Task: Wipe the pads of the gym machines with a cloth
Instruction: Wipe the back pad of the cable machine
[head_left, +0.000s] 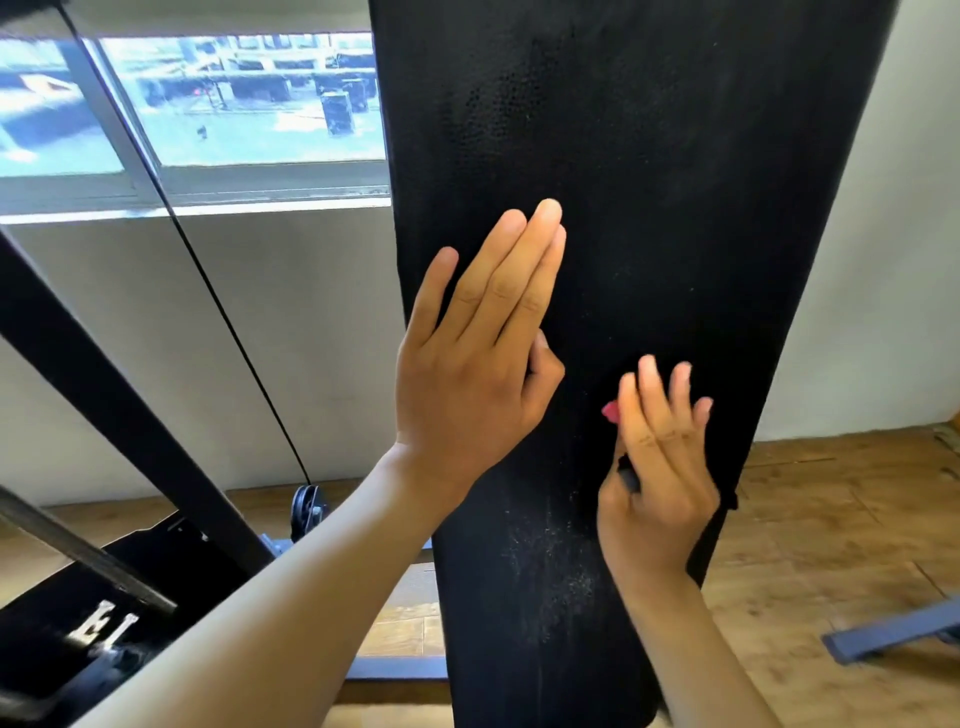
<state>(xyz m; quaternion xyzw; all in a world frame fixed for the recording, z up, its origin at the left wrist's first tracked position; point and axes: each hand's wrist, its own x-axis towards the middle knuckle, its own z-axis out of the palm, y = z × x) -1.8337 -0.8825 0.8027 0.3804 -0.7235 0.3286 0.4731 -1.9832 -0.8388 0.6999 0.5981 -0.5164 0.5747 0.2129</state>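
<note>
The left hand (467, 374) lies flat on the tall black pad (649, 182), fingers straight and together, holding nothing. Just beside it and lower, the right hand (660, 467) presses a dark cloth (701, 519) to the pad under spread fingers — whether the thumb pinches it I cannot tell. The pad's long axis runs up and away, so most unwiped surface lies above the cloth — though a pale dusty smear (550, 566) sits just below it.

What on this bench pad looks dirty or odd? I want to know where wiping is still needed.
A whitish, dusty speckled patch sits low on the black pad, just left of the right hand's wrist. The right hand presses a dark cloth higher up.
</note>
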